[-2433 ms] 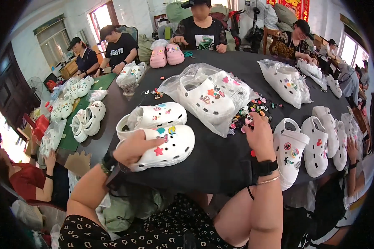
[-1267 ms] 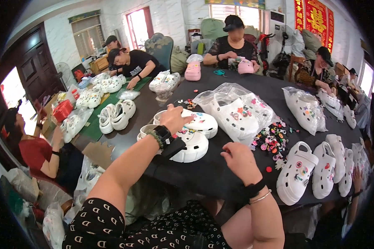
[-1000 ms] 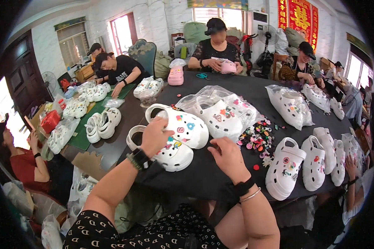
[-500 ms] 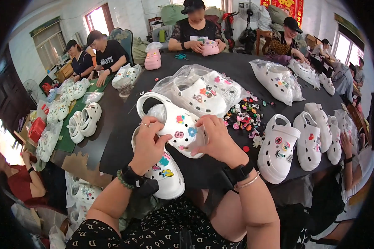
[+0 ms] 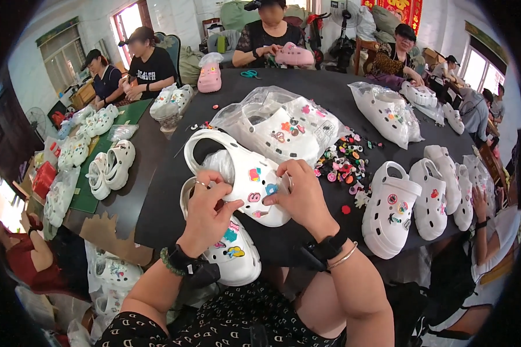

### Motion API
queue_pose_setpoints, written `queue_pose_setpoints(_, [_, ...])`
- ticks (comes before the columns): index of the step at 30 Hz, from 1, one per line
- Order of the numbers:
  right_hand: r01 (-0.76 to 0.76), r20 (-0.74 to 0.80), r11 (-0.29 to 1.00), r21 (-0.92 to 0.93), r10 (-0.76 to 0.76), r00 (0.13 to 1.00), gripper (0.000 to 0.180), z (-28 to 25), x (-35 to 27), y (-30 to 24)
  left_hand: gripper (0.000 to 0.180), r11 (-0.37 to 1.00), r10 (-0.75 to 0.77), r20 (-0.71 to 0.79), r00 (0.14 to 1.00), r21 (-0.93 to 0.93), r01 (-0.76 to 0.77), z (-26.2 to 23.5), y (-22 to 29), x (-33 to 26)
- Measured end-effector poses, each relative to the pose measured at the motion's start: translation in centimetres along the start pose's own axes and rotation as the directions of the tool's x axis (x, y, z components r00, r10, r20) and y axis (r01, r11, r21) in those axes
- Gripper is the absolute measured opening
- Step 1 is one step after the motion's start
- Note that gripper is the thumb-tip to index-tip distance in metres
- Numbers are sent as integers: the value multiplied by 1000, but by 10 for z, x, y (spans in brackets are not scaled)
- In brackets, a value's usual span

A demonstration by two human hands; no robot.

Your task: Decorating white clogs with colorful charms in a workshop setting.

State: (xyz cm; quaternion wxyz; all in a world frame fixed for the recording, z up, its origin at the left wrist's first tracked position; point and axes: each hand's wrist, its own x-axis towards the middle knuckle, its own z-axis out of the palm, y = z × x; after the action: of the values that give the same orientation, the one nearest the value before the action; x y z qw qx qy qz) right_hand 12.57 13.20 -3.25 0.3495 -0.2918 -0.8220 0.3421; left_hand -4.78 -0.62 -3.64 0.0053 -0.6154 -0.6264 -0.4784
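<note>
A white foam clog [image 5: 240,182] with colourful charms on its upper lies tilted in front of me, clear plastic stuffed inside its opening. My left hand [image 5: 205,211] is closed on the clog's near side, thumb and fingertips bent in together. On the toe end, my right hand [image 5: 305,199] grips with fingers over the far side and thumb against a blue charm [image 5: 271,188]. Under my left hand and nearer my lap lies a second white clog [image 5: 237,270], bearing yellow and teal charms, partly covered by the first one.
Behind the clog, more decorated clogs sit in a clear plastic bag [image 5: 260,130]. Loose charms [image 5: 344,165] are heaped to its right. Several white clogs [image 5: 391,231] stand at the right, beside another person's arm. People sit around the dark table [image 5: 168,214], one holding a pink clog [image 5: 295,55].
My right thumb has moved up from the clog's near edge onto the blue charm. The view has shifted slightly. The person opposite has turned the pink clog sideways.
</note>
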Motion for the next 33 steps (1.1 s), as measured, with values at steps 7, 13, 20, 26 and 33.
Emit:
queue_pose_setpoints(7, [252,-118,961,-116,-265,957,38,7,0,14,22,999,-15,-11,1000,-51,15,4,-2,2])
queue_pose_setpoints(13, [441,-148,870,-222,-477,866,33,8,10,24,23,998,-55,19,998,-19,56,5,-4,2])
queue_pose_setpoints(20, [522,-229,823,-224,-565,792,19,16,15,31,24,998,-56,10,998,-37,56,5,-5,3])
queue_pose_setpoints(26, [66,-261,903,426,53,964,13,3,15,42,25,999,-52,50,997,-6,53,3,0,1])
queue_pose_setpoints(33, [-57,-427,984,171,126,895,13,-44,17,70,35,963,-12,76,997,269,-9,-11,20,1])
